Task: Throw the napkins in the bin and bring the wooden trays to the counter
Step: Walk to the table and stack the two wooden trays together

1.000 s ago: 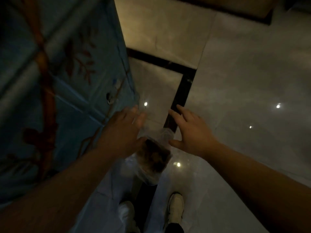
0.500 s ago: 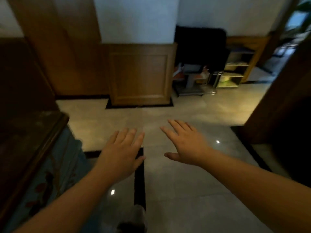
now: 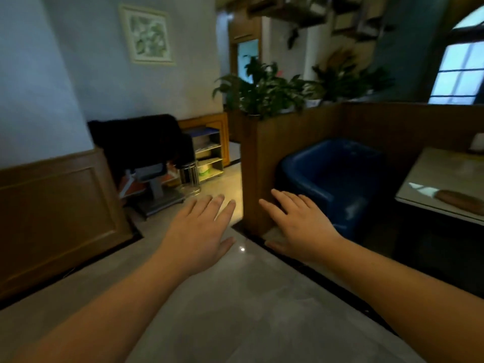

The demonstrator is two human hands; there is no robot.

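Note:
My left hand [image 3: 201,231] and my right hand [image 3: 301,226] are stretched out in front of me over the tiled floor, palms down, fingers spread, holding nothing. A flat brown wooden tray [image 3: 461,201] lies on the glass-topped table [image 3: 432,179] at the far right, well to the right of my right hand. No napkin and no bin can be made out in this view.
A wooden partition [image 3: 264,166] topped with potted plants [image 3: 264,93] stands just ahead of my right hand. Behind it sits a blue armchair [image 3: 332,176]. A dark chair [image 3: 146,148], a metal canister [image 3: 189,174] and a shelf unit [image 3: 209,153] stand ahead left. Wood panelling [image 3: 52,210] lines the left wall.
The view has swung up and to the right, from the bin with its plastic liner on the floor to the room. Both hands stay open and empty in front of me.

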